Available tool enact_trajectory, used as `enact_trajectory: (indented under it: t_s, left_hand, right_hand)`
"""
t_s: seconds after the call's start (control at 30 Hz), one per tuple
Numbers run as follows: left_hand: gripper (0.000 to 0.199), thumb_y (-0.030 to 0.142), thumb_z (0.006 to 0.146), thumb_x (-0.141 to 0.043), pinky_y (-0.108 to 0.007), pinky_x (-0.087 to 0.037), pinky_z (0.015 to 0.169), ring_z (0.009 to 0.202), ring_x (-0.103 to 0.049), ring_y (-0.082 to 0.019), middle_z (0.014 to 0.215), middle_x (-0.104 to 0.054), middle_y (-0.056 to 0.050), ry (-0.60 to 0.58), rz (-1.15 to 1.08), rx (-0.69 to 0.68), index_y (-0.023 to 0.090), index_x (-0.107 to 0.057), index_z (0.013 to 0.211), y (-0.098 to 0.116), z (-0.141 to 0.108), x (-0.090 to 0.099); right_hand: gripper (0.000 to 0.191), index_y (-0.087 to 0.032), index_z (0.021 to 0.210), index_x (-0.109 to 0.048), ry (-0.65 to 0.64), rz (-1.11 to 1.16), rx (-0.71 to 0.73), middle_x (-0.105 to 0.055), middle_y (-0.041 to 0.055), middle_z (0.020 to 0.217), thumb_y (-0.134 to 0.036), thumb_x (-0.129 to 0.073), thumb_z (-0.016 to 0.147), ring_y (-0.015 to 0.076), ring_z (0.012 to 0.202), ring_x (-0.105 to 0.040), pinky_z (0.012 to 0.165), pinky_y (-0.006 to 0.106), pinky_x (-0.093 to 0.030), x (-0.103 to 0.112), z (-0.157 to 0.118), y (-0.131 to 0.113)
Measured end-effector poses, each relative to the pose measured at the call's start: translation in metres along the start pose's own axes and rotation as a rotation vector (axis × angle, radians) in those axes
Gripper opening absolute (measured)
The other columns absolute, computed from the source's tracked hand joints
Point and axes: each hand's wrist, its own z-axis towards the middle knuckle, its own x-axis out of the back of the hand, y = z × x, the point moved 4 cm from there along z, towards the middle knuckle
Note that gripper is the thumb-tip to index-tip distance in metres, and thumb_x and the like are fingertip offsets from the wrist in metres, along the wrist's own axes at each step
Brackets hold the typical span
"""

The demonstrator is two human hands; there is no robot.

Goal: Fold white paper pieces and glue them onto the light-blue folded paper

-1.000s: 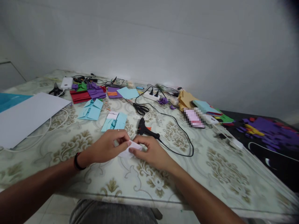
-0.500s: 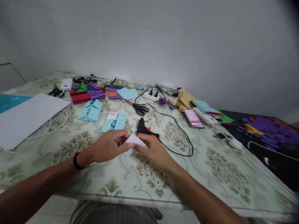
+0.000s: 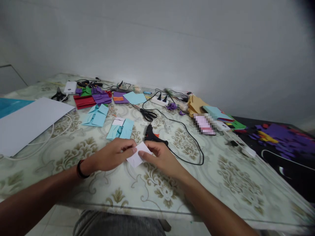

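Pinching small white paper point(image 3: 134, 160) between left hand point(image 3: 116, 154) and right hand point(image 3: 161, 159), thumbs on top, just near-left of glue gun point(image 3: 152, 137). Gripping narrow on both sides. Expect next to no weight: thin, crisp, not slippery, easy to crease, likely to tear if pulled hard. Best taken by edges or corners. Looks matte, square-cornered; can't tell layer count under the fingers.

Going outward: left of glue gun, light-blue folded paper point(image 3: 127, 127) with overlapping flaps. Right of glue gun, slim black cord point(image 3: 202, 149) in a loop. Beyond glue gun, black scissors point(image 3: 148, 114), then smooth white power strip point(image 3: 158, 102). Far right of glue gun, loose heap of purple scraps point(image 3: 287, 141). Under glue gun, pale floral tablecloth point(image 3: 98, 193).
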Motion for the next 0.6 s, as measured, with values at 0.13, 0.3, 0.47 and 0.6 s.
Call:
enact_trajectory:
  t_s: [0.13, 0.3, 0.47, 0.6]
  left_hand:
    - [0.035, 0.037, 0.103, -0.046, -0.026, -0.032, 0.061, 0.065, -0.044, -0.012, 0.067, -0.049, 0.004, -0.016, 0.036, -0.01, 0.017, -0.059, 0.077, 0.0001, 0.0006, -0.0014]
    - [0.035, 0.036, 0.102, -0.045, -0.026, -0.031, 0.061, 0.065, -0.044, -0.012, 0.066, -0.048, 0.004, -0.014, 0.06, -0.023, 0.017, -0.056, 0.075, 0.0006, 0.0015, -0.0012]
    - [0.035, 0.033, 0.102, -0.045, -0.026, -0.029, 0.061, 0.062, -0.042, -0.011, 0.063, -0.045, 0.005, -0.017, 0.132, -0.061, 0.017, -0.052, 0.071, 0.0023, 0.0018, -0.0024]
    - [0.035, 0.034, 0.103, -0.045, -0.025, -0.031, 0.061, 0.064, -0.044, -0.012, 0.065, -0.048, 0.004, -0.008, 0.122, -0.069, 0.017, -0.054, 0.074, 0.0017, 0.0014, -0.0017]
  right_hand:
    - [0.027, -0.016, 0.076, -0.06, 0.004, -0.032, 0.024, -0.052, -0.0009, 0.074, -0.038, -0.066, 0.09, 0.0135, 0.071, -0.046, 0.065, 0.026, -0.038, -0.0001, -0.0002, -0.0006]
    - [0.027, -0.016, 0.078, -0.061, -0.003, -0.045, 0.023, -0.055, -0.0003, 0.076, -0.039, -0.065, 0.09, 0.014, 0.072, -0.048, 0.066, 0.026, -0.039, -0.0004, -0.0003, -0.004]
    - [0.026, -0.017, 0.073, -0.058, -0.029, -0.117, 0.038, -0.052, -0.0024, 0.07, -0.035, -0.066, 0.089, 0.0125, 0.068, -0.044, 0.062, 0.025, -0.035, -0.001, -0.0015, -0.0076]
    - [0.027, -0.016, 0.075, -0.062, -0.012, -0.11, 0.05, -0.056, -0.0011, 0.072, -0.038, -0.065, 0.092, 0.0134, 0.07, -0.048, 0.065, 0.025, -0.038, -0.0006, -0.0017, -0.0084]
